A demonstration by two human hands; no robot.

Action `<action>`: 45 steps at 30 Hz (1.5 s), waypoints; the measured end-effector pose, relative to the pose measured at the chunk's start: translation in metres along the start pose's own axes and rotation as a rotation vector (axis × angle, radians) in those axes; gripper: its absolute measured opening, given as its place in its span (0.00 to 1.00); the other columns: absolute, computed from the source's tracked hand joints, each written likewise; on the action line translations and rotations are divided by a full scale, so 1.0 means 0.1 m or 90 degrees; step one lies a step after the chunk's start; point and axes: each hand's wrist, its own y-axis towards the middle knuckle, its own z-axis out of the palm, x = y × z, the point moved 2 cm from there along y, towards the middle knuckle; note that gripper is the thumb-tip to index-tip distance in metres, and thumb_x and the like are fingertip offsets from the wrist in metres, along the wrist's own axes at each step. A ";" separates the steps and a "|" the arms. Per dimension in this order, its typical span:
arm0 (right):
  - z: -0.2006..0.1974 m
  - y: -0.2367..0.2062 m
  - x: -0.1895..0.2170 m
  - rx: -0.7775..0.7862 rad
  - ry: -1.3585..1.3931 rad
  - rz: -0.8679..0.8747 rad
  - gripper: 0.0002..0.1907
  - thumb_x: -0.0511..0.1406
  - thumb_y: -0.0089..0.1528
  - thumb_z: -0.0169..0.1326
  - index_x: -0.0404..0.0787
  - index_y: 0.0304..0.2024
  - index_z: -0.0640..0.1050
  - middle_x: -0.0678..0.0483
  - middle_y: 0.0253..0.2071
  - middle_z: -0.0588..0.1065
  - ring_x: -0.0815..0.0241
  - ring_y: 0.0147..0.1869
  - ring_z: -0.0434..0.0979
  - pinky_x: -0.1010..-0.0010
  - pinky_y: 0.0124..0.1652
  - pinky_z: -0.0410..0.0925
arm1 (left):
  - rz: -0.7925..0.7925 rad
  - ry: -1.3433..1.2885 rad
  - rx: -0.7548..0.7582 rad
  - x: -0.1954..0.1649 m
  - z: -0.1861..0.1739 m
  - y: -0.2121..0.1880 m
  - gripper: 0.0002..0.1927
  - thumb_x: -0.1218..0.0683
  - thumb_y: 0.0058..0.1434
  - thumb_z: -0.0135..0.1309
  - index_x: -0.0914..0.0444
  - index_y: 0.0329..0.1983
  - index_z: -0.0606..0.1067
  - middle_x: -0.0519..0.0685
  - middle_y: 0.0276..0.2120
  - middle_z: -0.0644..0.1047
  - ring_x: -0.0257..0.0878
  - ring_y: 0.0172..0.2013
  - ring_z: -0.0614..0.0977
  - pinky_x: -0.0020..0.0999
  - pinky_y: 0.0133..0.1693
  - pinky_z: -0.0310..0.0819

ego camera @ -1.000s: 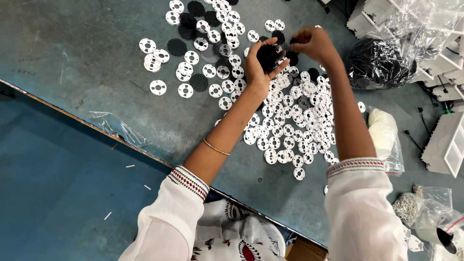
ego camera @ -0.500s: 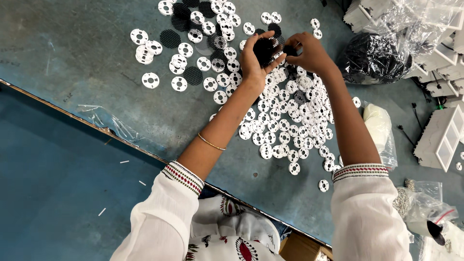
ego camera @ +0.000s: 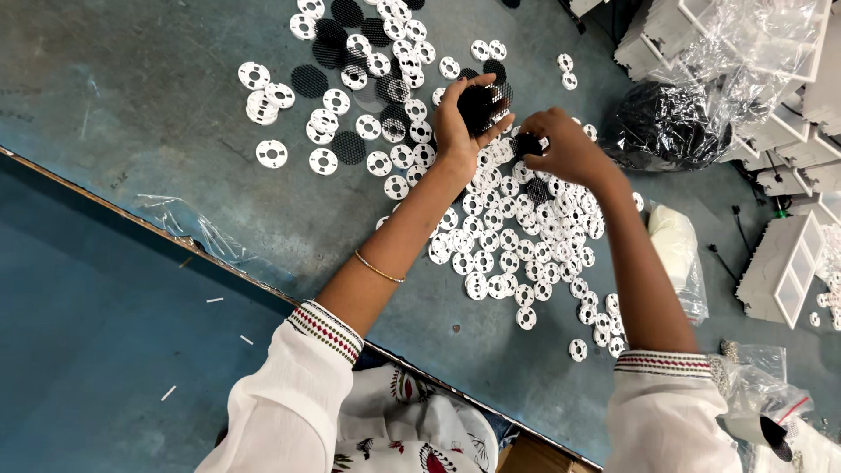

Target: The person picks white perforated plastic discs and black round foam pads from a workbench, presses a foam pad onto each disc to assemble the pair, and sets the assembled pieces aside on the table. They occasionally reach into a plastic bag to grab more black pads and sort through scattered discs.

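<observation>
L hand point(ego camera: 460, 123) grips black mesh discs point(ego camera: 480, 105); R hand point(ego camera: 565, 149) pinches one over white disc pile point(ego camera: 526, 236)

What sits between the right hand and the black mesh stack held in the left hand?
Nothing visible. The right hand pinches a small black piece beside the black mesh stack in the left hand; only a bare gap above the white discs separates them.

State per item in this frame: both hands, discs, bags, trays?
left hand: raised, closed on a stack of black mesh discs
right hand: pinching one black disc
white discs: loose, spread flat on the table
black mesh circles: lying flat among the white ones
black bag: open, plastic crumpled
white bag: lying on its side
white trays: standing at table edge
</observation>
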 end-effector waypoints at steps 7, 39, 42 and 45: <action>0.08 0.00 0.06 -0.028 -0.014 -0.017 0.25 0.37 0.53 0.68 0.37 0.51 0.79 0.44 0.48 0.74 0.48 0.52 0.75 0.60 0.52 0.69 | 0.002 -0.004 0.009 0.00 0.00 0.01 0.21 0.45 0.68 0.41 0.62 0.44 0.81 0.50 0.45 0.75 0.40 0.43 0.79 0.42 0.41 0.87; -0.04 -0.08 -0.83 -0.016 0.025 0.111 0.25 0.36 0.53 0.67 0.41 0.54 0.79 0.48 0.56 0.73 0.52 0.59 0.77 0.64 0.58 0.69 | -0.014 0.008 -0.004 0.02 -0.05 0.05 0.20 0.45 0.66 0.44 0.62 0.43 0.81 0.49 0.42 0.77 0.40 0.41 0.80 0.41 0.40 0.85; -0.06 -0.06 -0.87 -0.013 0.024 0.115 0.25 0.36 0.53 0.68 0.41 0.53 0.79 0.48 0.54 0.74 0.52 0.59 0.77 0.64 0.57 0.69 | -0.012 0.013 -0.005 0.01 -0.04 0.03 0.20 0.44 0.66 0.44 0.62 0.43 0.81 0.49 0.42 0.76 0.39 0.41 0.80 0.40 0.41 0.85; -0.08 -0.04 -0.91 -0.004 0.051 0.107 0.27 0.36 0.52 0.69 0.40 0.54 0.79 0.48 0.53 0.74 0.51 0.58 0.76 0.63 0.56 0.69 | -0.012 0.009 -0.003 0.00 -0.04 0.02 0.20 0.44 0.67 0.43 0.61 0.43 0.81 0.49 0.42 0.76 0.39 0.41 0.79 0.39 0.41 0.85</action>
